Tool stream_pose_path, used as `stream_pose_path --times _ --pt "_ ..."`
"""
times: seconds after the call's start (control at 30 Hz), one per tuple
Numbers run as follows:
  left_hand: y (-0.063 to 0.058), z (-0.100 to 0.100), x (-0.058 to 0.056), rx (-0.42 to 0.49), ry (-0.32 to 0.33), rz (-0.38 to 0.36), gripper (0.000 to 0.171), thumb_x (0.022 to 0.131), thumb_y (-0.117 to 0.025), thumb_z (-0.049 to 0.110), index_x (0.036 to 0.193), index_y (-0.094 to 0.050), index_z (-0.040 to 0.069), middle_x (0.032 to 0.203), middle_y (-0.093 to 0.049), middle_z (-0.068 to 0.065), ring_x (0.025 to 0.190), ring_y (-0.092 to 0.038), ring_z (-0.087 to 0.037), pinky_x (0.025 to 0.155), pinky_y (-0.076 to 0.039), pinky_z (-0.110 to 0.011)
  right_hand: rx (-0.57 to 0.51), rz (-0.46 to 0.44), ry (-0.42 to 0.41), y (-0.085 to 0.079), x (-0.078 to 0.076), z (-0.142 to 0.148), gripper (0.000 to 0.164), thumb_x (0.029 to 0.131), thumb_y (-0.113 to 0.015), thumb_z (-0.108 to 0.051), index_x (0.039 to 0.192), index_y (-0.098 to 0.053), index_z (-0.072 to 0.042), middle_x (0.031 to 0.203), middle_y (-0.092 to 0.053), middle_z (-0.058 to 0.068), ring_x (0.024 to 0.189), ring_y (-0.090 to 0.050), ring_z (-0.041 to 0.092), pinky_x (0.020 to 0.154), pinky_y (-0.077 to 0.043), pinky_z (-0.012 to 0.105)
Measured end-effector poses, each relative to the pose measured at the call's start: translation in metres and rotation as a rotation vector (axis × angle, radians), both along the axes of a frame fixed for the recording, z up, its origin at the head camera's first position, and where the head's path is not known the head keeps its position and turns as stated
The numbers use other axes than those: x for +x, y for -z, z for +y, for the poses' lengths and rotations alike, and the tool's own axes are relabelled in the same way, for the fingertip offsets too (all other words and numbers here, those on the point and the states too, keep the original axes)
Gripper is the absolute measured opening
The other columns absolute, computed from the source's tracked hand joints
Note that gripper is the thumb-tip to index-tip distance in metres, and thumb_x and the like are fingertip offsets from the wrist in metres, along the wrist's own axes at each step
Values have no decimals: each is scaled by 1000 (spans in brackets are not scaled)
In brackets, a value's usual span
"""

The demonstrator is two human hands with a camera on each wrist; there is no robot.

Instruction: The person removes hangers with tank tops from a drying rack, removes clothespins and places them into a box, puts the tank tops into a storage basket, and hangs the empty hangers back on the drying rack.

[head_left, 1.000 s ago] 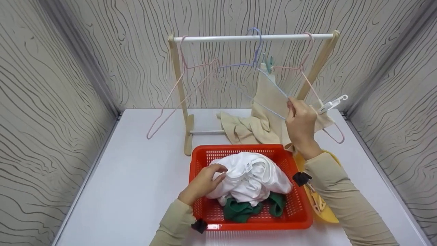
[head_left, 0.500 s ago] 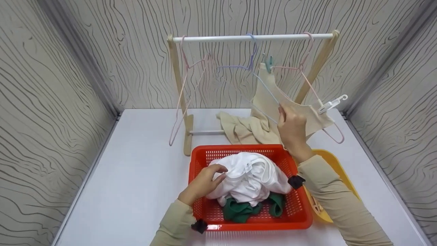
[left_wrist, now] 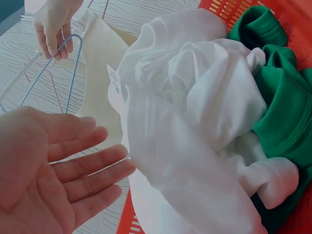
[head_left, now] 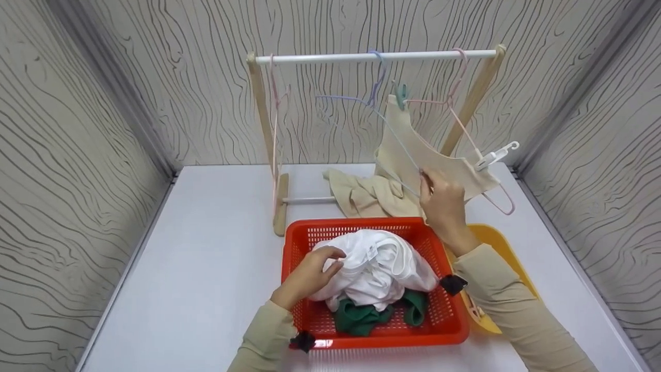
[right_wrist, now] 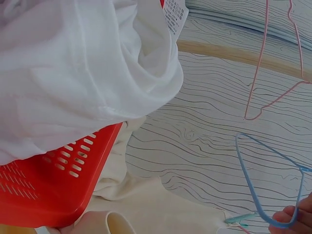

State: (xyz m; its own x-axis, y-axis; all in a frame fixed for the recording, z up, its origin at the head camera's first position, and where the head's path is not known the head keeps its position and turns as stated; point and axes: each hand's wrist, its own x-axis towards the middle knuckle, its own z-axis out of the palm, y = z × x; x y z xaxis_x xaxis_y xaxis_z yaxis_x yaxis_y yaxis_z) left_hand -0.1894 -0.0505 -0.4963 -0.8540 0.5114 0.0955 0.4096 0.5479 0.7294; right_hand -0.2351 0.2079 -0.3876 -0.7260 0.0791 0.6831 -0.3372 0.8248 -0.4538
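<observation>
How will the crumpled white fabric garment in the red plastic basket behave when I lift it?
The white fabric garment will probably sag, since it lies in soft folds. It seems unlikely to roll, being a loose heap. It may drag the green ribbed cloth along, as they touch.

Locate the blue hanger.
In the head view, the blue hanger hooks over the white bar between two pink hangers, its right end pinched by the right hand.

White garment (head_left: 369, 271) is just a crumpled heap, tag poking out, sitting in the red basket (head_left: 377, 341). Slim blue-purple hanger (head_left: 373, 95) at its 12 o'clock, hook over the white rail (head_left: 320, 58), one shoulder slanting toward 5.
</observation>
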Motion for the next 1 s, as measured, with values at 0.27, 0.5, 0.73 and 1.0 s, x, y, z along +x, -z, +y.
stream_pose_path --times 0.27,0.5,0.73,1.0 --pt "-3 3 -1 3 -12 30 25 96 -57 16 118 -62 6 119 -68 -11 115 -62 -25 106 -48 -42 27 75 17 3 9 13 16 88 -60 3 99 -68 11 91 -71 25 80 -68 38 76 -58 50" --pt "-5 3 0 -6 -23 27 25 96 -57 16 119 -62 7 119 -68 -10 115 -62 -25 106 -48 -42 36 128 43 3 15 28 15 87 -61 4 98 -68 11 89 -71 26 76 -66 39 72 -57 51" --pt "-6 5 -2 4 -44 19 26 96 -57 17 120 -61 9 122 -67 -9 118 -61 -25 106 -48 -42 48 127 87 0 23 42 16 88 -62 1 100 -66 11 96 -70 28 87 -67 42 80 -56 53" --pt "-7 9 -5 5 -48 67 23 95 -58 13 117 -62 7 118 -68 -11 114 -63 -25 104 -50 -42 69 196 172 -9 29 55 15 89 -59 2 98 -65 12 94 -68 28 85 -66 43 78 -56 54"
